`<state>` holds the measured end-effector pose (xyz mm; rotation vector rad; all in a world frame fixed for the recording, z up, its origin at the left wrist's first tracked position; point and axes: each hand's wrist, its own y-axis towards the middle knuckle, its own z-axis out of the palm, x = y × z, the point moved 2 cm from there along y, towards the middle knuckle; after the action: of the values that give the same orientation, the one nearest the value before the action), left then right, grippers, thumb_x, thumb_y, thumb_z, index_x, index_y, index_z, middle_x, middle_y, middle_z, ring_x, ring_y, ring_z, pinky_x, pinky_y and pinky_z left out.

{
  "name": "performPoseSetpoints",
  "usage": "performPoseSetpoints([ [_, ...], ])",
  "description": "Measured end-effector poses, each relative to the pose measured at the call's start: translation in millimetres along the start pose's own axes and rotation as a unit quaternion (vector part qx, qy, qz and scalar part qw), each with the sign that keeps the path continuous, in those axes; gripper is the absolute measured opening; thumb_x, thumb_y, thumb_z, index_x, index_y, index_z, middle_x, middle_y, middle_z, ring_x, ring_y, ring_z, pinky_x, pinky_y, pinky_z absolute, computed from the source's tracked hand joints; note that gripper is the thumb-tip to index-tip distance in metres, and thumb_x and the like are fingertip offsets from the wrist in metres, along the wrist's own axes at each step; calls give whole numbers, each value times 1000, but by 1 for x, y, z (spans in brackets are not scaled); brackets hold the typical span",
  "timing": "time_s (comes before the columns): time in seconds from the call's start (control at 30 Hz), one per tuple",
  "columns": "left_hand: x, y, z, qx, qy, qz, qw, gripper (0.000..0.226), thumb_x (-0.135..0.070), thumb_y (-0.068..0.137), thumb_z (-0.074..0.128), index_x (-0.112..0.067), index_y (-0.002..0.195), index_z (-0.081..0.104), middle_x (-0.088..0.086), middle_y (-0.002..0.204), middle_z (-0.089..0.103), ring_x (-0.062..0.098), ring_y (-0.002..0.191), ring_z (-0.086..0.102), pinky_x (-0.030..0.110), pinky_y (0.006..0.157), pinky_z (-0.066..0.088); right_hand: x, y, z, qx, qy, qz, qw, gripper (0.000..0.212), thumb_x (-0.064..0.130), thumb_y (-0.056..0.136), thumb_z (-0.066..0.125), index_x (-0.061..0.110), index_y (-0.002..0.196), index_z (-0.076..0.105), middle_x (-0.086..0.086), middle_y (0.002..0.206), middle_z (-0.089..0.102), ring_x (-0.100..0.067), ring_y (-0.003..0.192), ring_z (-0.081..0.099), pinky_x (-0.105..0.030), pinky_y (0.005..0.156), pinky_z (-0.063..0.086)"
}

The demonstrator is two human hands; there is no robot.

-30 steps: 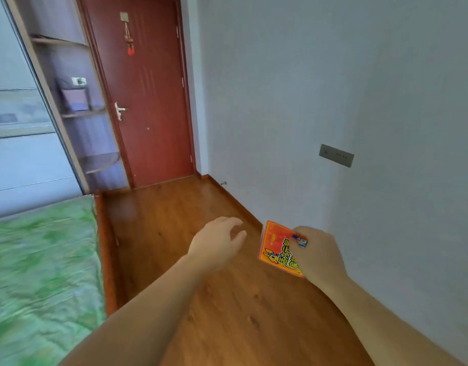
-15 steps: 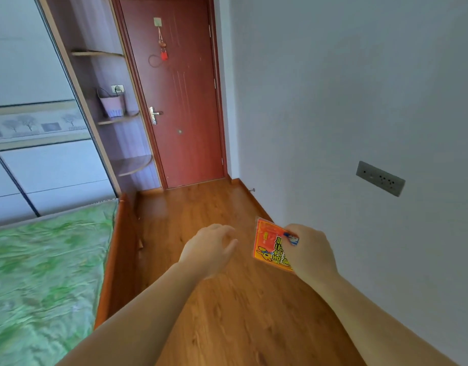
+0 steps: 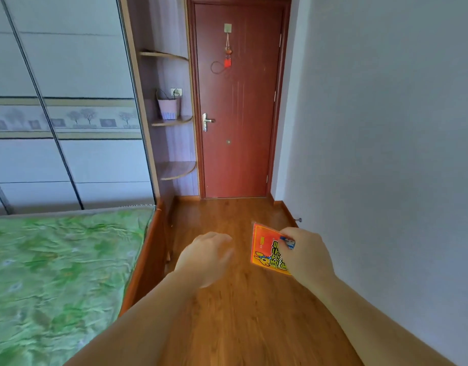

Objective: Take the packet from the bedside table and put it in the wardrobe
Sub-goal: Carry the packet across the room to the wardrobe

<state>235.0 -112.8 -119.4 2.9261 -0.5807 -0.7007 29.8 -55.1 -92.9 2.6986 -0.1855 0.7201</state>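
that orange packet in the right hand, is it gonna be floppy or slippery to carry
The orange packet looks thin and flat, so probably light and somewhat floppy. The right hand holds it by one edge and it stays fairly straight, suggesting some stiffness. Its printed surface looks glossy, so it may be a little slippery.

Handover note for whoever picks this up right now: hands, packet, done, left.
Right hand: shut on the orange packet, held upright over the wood floor.
Left hand: loosely curled, holding nothing.
Done: packet is in hand; no bedside table in view.
Left: reach the wardrobe ahead on the left, past the bed. Its sliding doors look shut, so one needs opening, then put the packet inside.
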Motion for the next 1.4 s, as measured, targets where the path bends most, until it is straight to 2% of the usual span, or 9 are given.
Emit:
performPoseSetpoints([
  [0.1, 45, 45, -23, -18, 3, -26, 999, 42, -46, 92, 42, -33, 131, 51, -9, 140, 52, 16, 128, 46, 39, 105, 42, 32, 63, 32, 16, 17, -22, 999, 23, 37, 92, 54, 21, 104, 66, 3, 102, 72, -12, 85, 68, -17, 68, 53],
  [0.37, 132, 144, -68, -71, 9, -79, 994, 40, -42, 92, 45, -30, 129, 54, -7, 137, 53, 18, 123, 50, 35, 101, 44, 103, 200, 100, 61, 45, -79, 994, 28, 37, 93, 53, 19, 113, 62, 1, 111, 70, -15, 93, 69, -21, 74, 54],
  [0.5, 175, 203, -61, -79, 8, -112, 991, 39, -42, 92, 47, -29, 128, 55, -7, 133, 56, 18, 121, 51, 34, 99, 43, 114, 274, 141, 77, 47, -100, 991, 28, 37, 94, 52, 20, 113, 63, 0, 110, 71, -16, 90, 70, -27, 76, 59],
  [0.77, 245, 377, -46, -82, 29, -188, 978, 38, -48, 90, 45, -36, 125, 55, -11, 135, 55, 15, 122, 52, 32, 98, 45, 110, 475, 224, 104, 66, -143, 982, 21, 35, 93, 52, 21, 102, 65, 0, 101, 73, -16, 84, 71, -26, 71, 59],
  [0.87, 261, 444, -59, -86, 38, -197, 976, 38, -47, 91, 46, -35, 125, 55, -10, 129, 58, 16, 117, 53, 29, 91, 45, 116, 550, 239, 113, 54, -159, 979, 19, 33, 93, 53, 20, 100, 65, -1, 101, 73, -16, 85, 71, -23, 69, 56],
  [1.0, 285, 512, -83, -109, 36, -205, 972, 39, -45, 91, 46, -33, 128, 54, -8, 132, 56, 17, 114, 56, 33, 94, 47, 138, 630, 253, 96, 65, -179, 977, 16, 26, 93, 52, 18, 80, 56, -4, 89, 73, -16, 71, 64, -20, 50, 43],
  [1.13, 321, 572, -104, -128, 43, -214, 967, 40, -44, 92, 44, -33, 130, 51, -8, 136, 53, 16, 122, 50, 36, 97, 47, 167, 697, 283, 86, 75, -200, 973, 19, 26, 92, 51, 15, 81, 62, -2, 81, 71, -17, 69, 64, -24, 51, 46],
  [1.27, 379, 631, -111, -137, 38, -219, 965, 38, -45, 92, 45, -34, 128, 52, -8, 136, 54, 15, 125, 48, 37, 99, 46, 193, 756, 330, 93, 68, -218, 969, 19, 26, 93, 49, 19, 77, 55, 3, 72, 62, -16, 65, 61, -22, 46, 37],
  [1.4, 457, 700, -121, -140, 28, -206, 968, 38, -44, 92, 44, -33, 128, 53, -8, 135, 55, 15, 124, 48, 37, 101, 45, 226, 834, 392, 96, 51, -235, 966, 18, 26, 92, 49, 24, 75, 52, 3, 72, 63, -17, 68, 64, -25, 50, 43],
])
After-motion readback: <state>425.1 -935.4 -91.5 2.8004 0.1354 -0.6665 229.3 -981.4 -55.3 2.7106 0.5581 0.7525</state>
